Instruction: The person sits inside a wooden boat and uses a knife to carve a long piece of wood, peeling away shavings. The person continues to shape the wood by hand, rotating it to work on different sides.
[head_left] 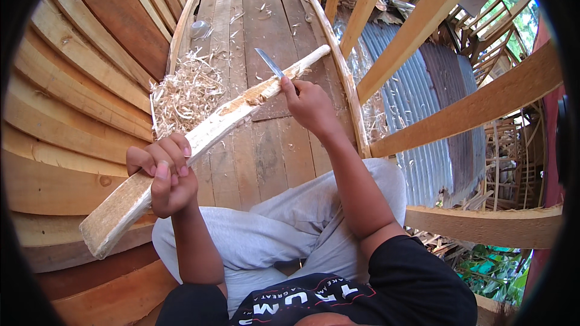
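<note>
My left hand [168, 173] is closed round a long, pale wooden piece [212, 136] near its broad, flat lower end. The piece slants up to the right across my lap and narrows to a thin, rounded tip by the side rail. My right hand [307, 103] grips a knife whose handle is hidden in my fingers. The knife blade [269, 63] points up and left, lying across the narrow part of the wood. Rough, yellowish cut patches show along the wood beside the blade.
A heap of curled wood shavings [186, 93] lies at the left on the plank floor [266, 21]. A small cup-like container [200, 29] stands behind it. Upright planks [90, 30] wall the left. Wooden slats [417, 18] line the right, with corrugated metal sheets [411, 96] beyond.
</note>
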The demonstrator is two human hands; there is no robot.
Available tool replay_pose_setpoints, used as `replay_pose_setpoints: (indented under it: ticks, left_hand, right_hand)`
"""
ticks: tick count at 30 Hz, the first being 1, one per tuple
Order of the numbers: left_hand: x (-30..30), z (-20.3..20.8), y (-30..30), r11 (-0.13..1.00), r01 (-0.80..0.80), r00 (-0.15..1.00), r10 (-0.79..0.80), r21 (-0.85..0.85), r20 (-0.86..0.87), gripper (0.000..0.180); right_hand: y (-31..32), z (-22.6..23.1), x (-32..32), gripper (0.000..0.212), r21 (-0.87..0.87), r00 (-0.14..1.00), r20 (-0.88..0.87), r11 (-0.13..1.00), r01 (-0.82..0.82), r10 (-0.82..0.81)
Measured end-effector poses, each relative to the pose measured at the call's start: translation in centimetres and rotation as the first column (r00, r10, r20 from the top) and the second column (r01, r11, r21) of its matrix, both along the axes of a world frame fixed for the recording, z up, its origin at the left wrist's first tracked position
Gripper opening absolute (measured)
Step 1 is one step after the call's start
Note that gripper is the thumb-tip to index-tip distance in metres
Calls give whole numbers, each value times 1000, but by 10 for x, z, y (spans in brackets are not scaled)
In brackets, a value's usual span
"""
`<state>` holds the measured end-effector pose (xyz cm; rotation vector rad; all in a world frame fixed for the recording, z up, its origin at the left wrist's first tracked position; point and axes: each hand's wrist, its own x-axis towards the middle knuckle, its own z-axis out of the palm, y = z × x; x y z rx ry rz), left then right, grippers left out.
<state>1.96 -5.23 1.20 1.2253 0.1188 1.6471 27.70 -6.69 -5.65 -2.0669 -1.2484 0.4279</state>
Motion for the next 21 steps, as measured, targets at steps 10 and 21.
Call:
replay_pose_setpoints:
  ticks: [10,21]
  left_hand:
    - [2,4,-4,999,5,998,-3,38,-60,16]
    - [3,2,-4,999,21,1000,-21,35,7,20]
  right_hand:
    - [0,13,11,49,-225,541,-832,966,-128,-122]
    - [8,-17,17,66,21,964,-265,1000,-3,8]
